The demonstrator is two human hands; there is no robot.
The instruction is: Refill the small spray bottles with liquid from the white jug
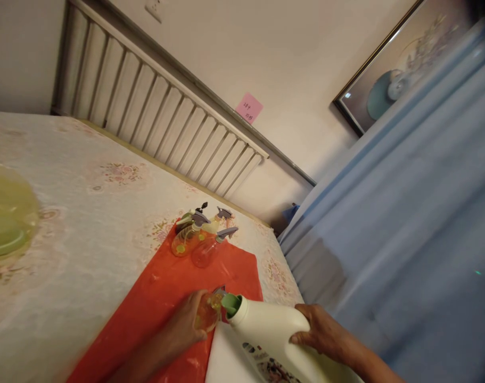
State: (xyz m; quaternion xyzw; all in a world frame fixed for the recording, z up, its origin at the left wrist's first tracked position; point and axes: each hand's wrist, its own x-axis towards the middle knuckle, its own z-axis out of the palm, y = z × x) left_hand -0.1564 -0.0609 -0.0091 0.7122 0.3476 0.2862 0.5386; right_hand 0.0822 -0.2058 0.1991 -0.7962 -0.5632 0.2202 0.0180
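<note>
My left hand (194,319) is wrapped round a small transparent bottle (208,313) above a red sheet. The bottle leans toward a large cream detergent jug (266,322), which my right hand (318,332) grips by its handle. Tilted on its side, the jug points its open mouth and green pouring spout (230,303) at the bottle's top. Whether liquid is flowing, I cannot make out. A grey trigger piece (219,290) shows just behind the bottle; I cannot tell if it is attached. Farther back, transparent spray bottles (206,251) with grey trigger heads stand together.
The red sheet (178,298) lies on a floral tablecloth (86,213). At the left edge sits a yellowish transparent basin (10,213). Beyond the table are a white radiator (158,106) and a pink note (249,108) on the wall. A blue curtain (405,213) hangs on the right.
</note>
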